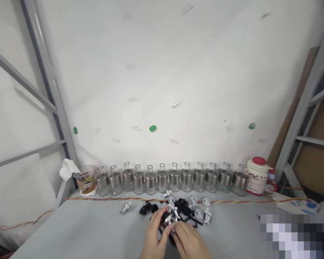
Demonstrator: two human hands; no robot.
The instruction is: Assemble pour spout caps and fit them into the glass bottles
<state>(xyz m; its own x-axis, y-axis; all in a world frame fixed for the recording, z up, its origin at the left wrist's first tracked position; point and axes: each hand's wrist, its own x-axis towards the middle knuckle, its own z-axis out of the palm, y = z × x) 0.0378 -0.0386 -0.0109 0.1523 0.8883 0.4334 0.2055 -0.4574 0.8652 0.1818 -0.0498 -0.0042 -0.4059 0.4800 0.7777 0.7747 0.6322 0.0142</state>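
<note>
L hand: left hand [155, 230] low ctr, thumb + fingers curled round a silver part [170, 218], grasping it.
R hand: right hand [191, 239] just beside L, fingers bunched in at the same pc; tips partly hidden, can't tell if it grips too.
Silver part: btwn the hands, over near-ctr of table; lower end hidden by fingers.
Loose pcs: black parts [182, 205] and clear/white rings [199, 214] in a loose pile just beyond the hands, some touching; one silver spout [126, 207] lies apart, to the L.
Bottles: 12 glass bottles [162, 178] w/ metal bands, upright in a row along back of grey table [97, 226], no stoppers.
Wire: twisted red/yellow wire [118, 199] runs across, in front of row.
Row ends: cup [86, 183] w/ amber liquid at L; red-topped jar [256, 178] at R.
Back: white wall [151, 54], green bits [153, 128] stuck on.
</note>
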